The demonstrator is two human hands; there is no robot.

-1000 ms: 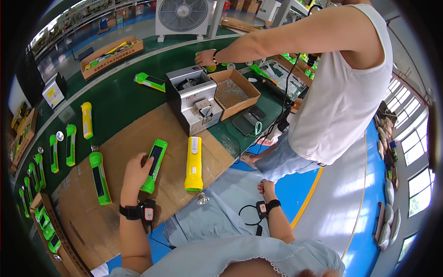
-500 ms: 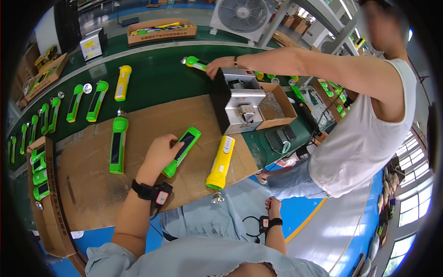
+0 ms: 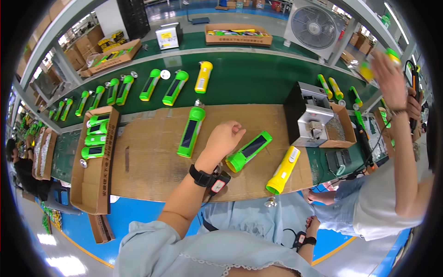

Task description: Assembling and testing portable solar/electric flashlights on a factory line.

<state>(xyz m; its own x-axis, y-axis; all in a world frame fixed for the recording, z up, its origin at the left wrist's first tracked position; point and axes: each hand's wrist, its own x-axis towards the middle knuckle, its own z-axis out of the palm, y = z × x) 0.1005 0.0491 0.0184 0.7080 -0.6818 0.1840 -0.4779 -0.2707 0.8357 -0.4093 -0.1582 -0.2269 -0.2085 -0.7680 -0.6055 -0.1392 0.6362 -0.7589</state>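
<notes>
Our left hand (image 3: 226, 138) curls loosely; we can't tell if it, or our right hand (image 3: 313, 225), holds anything. Just right of our left hand lies a green flashlight (image 3: 248, 152). It looks light, hard and smooth; its middle seems best to grab.

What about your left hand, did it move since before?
Yes, leftward: the left hand has come off the green flashlight to its right, which stayed put on the cardboard.
</notes>
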